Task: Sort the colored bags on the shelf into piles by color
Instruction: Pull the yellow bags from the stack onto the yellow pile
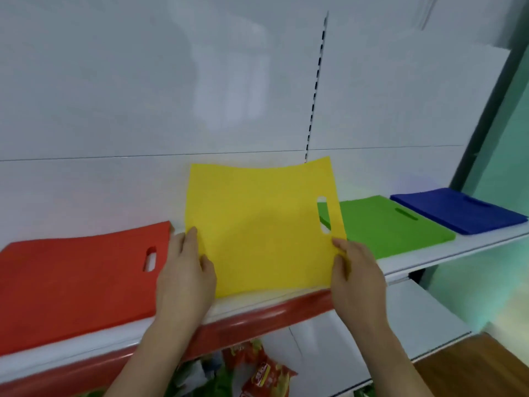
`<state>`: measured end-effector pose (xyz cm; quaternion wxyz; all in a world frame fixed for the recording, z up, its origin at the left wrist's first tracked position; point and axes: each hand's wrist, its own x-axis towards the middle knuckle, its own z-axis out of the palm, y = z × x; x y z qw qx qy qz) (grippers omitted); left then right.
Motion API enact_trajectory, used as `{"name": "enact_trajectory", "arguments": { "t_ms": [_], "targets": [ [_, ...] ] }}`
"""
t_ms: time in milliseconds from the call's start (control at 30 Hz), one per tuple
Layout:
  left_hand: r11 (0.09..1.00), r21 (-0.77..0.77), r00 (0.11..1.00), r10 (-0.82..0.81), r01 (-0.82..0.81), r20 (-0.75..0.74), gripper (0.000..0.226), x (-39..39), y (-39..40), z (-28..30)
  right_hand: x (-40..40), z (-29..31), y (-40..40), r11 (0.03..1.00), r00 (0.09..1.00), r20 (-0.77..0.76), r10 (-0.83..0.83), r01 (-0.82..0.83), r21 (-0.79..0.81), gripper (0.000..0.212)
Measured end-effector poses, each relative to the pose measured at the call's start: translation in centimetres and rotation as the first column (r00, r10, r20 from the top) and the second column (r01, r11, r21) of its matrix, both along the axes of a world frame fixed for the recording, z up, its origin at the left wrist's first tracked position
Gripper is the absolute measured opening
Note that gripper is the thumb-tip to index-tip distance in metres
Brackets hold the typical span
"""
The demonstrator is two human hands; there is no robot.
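Red pile [77, 282]: lay flat on the shelf [415, 257], just left of the left grip, its long axis running along the shelf and its handle slot at the end nearest that grip.
Left grip [186, 270]: the left hand grasped the yellow bag's left edge, thumb on the front face and fingers curled behind it.
Yellow bag [263, 224]: hung between the two grips, its lower edge close to the shelf's front, its face tilted up toward the white back panel [143, 96]; the top edge reached the panel's lower seam. Its long axis ran side to side, with the handle slot standing upright at the end nearest the right grip.
Right grip [355, 270]: the right hand pinched the bag's lower right corner, just below the slot, thumb in front and fingers curled round the edge.
Green pile [395, 227]: lay flat just right of the right grip, partly behind the yellow bag, its slot toward the far right side.
Blue pile [461, 210]: lay flat beyond the green one, farthest from the grips, touching or nearly touching it.
Snack packets [263, 376]: below both grips, on a lower level, blurred.
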<state>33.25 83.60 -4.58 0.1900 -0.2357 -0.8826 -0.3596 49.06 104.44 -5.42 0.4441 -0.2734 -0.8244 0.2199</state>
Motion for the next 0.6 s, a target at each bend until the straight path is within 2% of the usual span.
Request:
{"name": "enact_trajectory", "arguments": {
  "t_ms": [133,267,433,600],
  "targets": [
    [0.989,-0.096,0.991,0.119,-0.113,0.065,0.057,-0.2,1.6,-0.3,-1.9,0.4,4.6,0.994,0.991,0.077,0.108,-0.109,0.008,0.029],
    [0.964,-0.217,0.98,0.175,-0.152,0.091,0.059,-0.2,3.0,-0.4,-3.3,0.2,7.0,0.986,0.977,0.14,0.164,-0.167,0.008,0.028],
    [0.871,-0.438,0.956,0.283,-0.223,0.076,0.059,-0.3,4.2,-1.2,-4.8,-0.5,9.2,0.987,0.948,0.279,0.153,-0.162,0.008,0.032],
    [0.85,-0.483,0.96,0.273,-0.211,0.061,0.053,-0.9,4.8,-1.5,-5.1,-0.8,9.5,0.992,0.933,0.337,0.125,-0.123,-0.027,0.035]
  ]
}}
